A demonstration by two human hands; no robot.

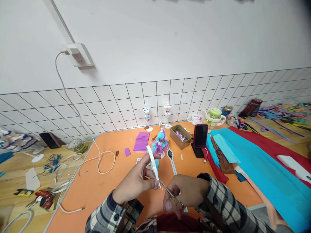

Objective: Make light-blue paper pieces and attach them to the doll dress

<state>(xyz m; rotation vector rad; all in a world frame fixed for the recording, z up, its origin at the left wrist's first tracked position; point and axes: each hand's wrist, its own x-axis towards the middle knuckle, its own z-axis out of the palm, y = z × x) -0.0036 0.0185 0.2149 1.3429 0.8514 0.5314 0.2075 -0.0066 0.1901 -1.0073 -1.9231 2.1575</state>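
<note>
My left hand (139, 178) is closed on a white tape roll (152, 163), seen nearly edge-on, its lower end between thumb and fingers. In my right hand (179, 192) are metal scissors (167, 189), their blades reaching to the lower end of the white tape; I cannot tell whether they touch it. Just beyond my hands stands a small dress form in a blue and purple dress (161, 142). Beside it lie a purple cloth piece (141, 141) and a smaller purple scrap (127, 151). A piece of light blue cloth is partly hidden behind my left fingers.
Two small white mannequins (146, 116) stand by the tiled wall. A cardboard box (180, 137) holds small parts. A phone (200, 136) is propped upright near a lidded cup (214, 117). Blue fabric (262, 161) covers the right side; a white cable (99, 158) crosses the left.
</note>
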